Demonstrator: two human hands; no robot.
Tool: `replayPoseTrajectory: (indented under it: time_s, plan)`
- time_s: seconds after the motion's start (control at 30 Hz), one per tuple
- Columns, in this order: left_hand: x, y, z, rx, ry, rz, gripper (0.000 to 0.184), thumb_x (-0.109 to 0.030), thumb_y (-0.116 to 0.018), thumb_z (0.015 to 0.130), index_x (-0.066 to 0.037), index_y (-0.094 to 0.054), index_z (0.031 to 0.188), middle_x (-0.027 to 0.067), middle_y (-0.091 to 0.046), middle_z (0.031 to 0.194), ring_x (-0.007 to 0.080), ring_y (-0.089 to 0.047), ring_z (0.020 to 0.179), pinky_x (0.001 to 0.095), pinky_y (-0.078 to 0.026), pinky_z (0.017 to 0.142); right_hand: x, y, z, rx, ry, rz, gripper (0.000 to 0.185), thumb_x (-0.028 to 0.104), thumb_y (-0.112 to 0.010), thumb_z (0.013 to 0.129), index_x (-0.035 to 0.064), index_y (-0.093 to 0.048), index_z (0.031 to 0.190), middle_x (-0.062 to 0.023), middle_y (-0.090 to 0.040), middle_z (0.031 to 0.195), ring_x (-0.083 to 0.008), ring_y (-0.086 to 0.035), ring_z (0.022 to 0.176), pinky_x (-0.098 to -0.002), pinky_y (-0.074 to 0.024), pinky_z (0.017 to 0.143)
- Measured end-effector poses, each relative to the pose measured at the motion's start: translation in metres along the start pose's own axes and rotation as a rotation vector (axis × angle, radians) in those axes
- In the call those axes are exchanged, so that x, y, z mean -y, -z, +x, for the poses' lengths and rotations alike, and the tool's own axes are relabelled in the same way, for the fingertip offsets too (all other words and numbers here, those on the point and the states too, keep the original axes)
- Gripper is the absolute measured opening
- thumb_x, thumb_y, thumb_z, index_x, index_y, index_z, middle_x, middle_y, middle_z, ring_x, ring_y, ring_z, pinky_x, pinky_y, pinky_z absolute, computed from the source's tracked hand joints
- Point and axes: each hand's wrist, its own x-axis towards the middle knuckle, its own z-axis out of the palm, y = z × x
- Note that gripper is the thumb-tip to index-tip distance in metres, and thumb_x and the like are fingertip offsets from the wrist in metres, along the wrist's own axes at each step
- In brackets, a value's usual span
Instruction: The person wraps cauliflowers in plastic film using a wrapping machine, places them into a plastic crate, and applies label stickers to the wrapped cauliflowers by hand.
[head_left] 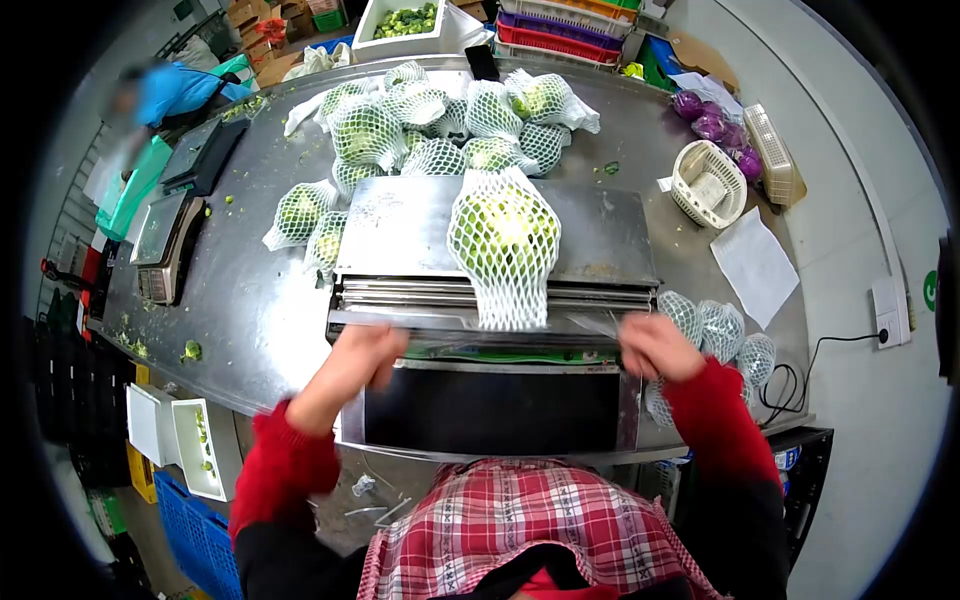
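A round green vegetable in a white foam net sleeve [503,235] rests on the steel top of a film-wrapping machine [600,230], its loose net end hanging over the rollers [400,293]. My left hand [362,362] is closed in a pinch at the machine's front left corner, slightly blurred. My right hand [660,347] is pinched at the front right corner. Clear plastic film [595,323] shows as a shiny, see-through strip along the front edge between both hands. Both hands grip its ends, apart from the netted vegetable.
Several netted vegetables [368,135] are heaped behind the machine. Empty foam nets [722,330] lie at right, near a white basket [708,185] and purple vegetables [710,125]. Scales [165,245] stand left. A person in blue [185,92] is at the far left.
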Motion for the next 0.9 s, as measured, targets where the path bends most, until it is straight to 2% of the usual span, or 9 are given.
replayPoseTrajectory:
  time_s: [0.1,0.13,0.2,0.27,0.37,0.53,0.6,0.73,0.9]
  plan:
    - [-0.032,-0.008,-0.062,0.090,-0.028,-0.622,0.034,-0.017,-0.048,0.096,-0.004,-0.046,0.065,0.0058,-0.037,0.046,0.0183,-0.044,0.037,0.0314,-0.037,0.034,0.037,-0.019,-0.064,-0.049,0.040,0.329,0.023,0.017,-0.051,0.092,0.0018,-0.054,0.075,-0.0131,-0.063,0.065,-0.0184,-0.058,0.048,-0.0294,-0.0464,0.044]
    - [-0.059,-0.011,-0.060,0.051,-0.396,-0.611,0.033,-0.021,-0.047,0.097,-0.004,-0.048,0.069,0.0050,-0.035,0.045,0.0196,-0.041,0.033,0.0355,-0.036,0.030,0.056,-0.020,-0.056,-0.034,0.322,0.464,0.023,0.016,-0.052,0.091,0.0000,-0.053,0.074,-0.0198,-0.063,0.066,-0.0245,-0.060,0.049,-0.0330,-0.0492,0.044]
    - [-0.094,-0.003,-0.020,0.104,-0.803,-0.779,0.035,-0.030,-0.040,0.100,-0.001,-0.056,0.088,0.0146,-0.058,0.072,0.0259,-0.065,0.070,0.0389,-0.056,0.063,0.092,-0.006,-0.017,-0.012,0.800,0.670,0.023,0.019,-0.052,0.092,-0.0038,-0.053,0.086,-0.0277,-0.065,0.080,-0.0333,-0.064,0.058,-0.0404,-0.0533,0.051]
    - [-0.134,0.001,0.062,-0.203,-1.031,-0.504,0.028,-0.018,-0.044,0.101,0.003,-0.062,0.106,0.0233,-0.066,0.111,0.0320,-0.062,0.110,0.0434,-0.045,0.102,0.115,0.010,0.065,-0.217,0.982,0.791,0.022,0.016,-0.049,0.093,-0.0046,-0.055,0.094,-0.0258,-0.063,0.114,-0.0331,-0.065,0.098,-0.0427,-0.0510,0.087]
    - [-0.074,0.008,0.185,-0.500,-0.595,0.426,0.020,-0.017,-0.054,0.097,-0.004,-0.069,0.102,0.0082,-0.065,0.076,0.0143,-0.052,0.061,0.0334,-0.043,0.057,0.039,0.020,0.199,-0.542,0.617,0.348,0.023,0.016,-0.053,0.094,-0.0022,-0.068,0.097,-0.0030,-0.066,0.088,-0.0103,-0.057,0.083,-0.0261,-0.0461,0.076]
    - [-0.059,-0.013,0.162,-0.225,-0.829,0.509,0.043,0.003,-0.061,0.082,-0.003,-0.052,0.123,0.0175,-0.056,0.129,0.0285,-0.068,0.083,0.0350,-0.055,0.074,0.030,0.000,0.180,-0.254,0.618,0.481,0.029,-0.003,-0.043,0.093,-0.0021,-0.061,0.116,-0.0094,-0.066,0.111,-0.0126,-0.060,0.100,-0.0290,-0.0472,0.090]
    - [-0.053,-0.002,0.171,-0.207,-1.342,1.009,0.051,-0.001,-0.058,0.077,-0.006,-0.052,0.128,0.0159,-0.049,0.141,0.0312,-0.062,0.106,0.0405,-0.053,0.088,0.037,0.010,0.176,-0.167,0.819,-0.235,0.044,-0.014,-0.041,0.086,-0.0009,-0.052,0.127,-0.0168,-0.059,0.127,-0.0234,-0.058,0.117,-0.0331,-0.0438,0.101]
    - [-0.055,0.004,0.168,-0.299,-1.384,1.143,0.054,-0.002,-0.063,0.073,-0.005,-0.052,0.126,0.0149,-0.056,0.132,0.0308,-0.058,0.112,0.0377,-0.049,0.093,0.044,0.005,0.178,-0.208,1.152,-0.671,0.060,-0.013,-0.053,0.078,0.0029,-0.046,0.135,-0.0209,-0.051,0.134,-0.0361,-0.047,0.127,-0.0385,-0.0377,0.107]
    - [-0.049,0.001,0.128,-0.017,-0.974,0.640,0.066,0.004,-0.075,0.056,-0.005,-0.058,0.119,0.0156,-0.065,0.110,0.0329,-0.065,0.100,0.0353,-0.053,0.084,0.071,0.000,0.131,0.044,0.910,-0.487,0.059,-0.004,-0.061,0.079,0.0027,-0.046,0.136,-0.0208,-0.049,0.136,-0.0354,-0.047,0.127,-0.0382,-0.0375,0.107]
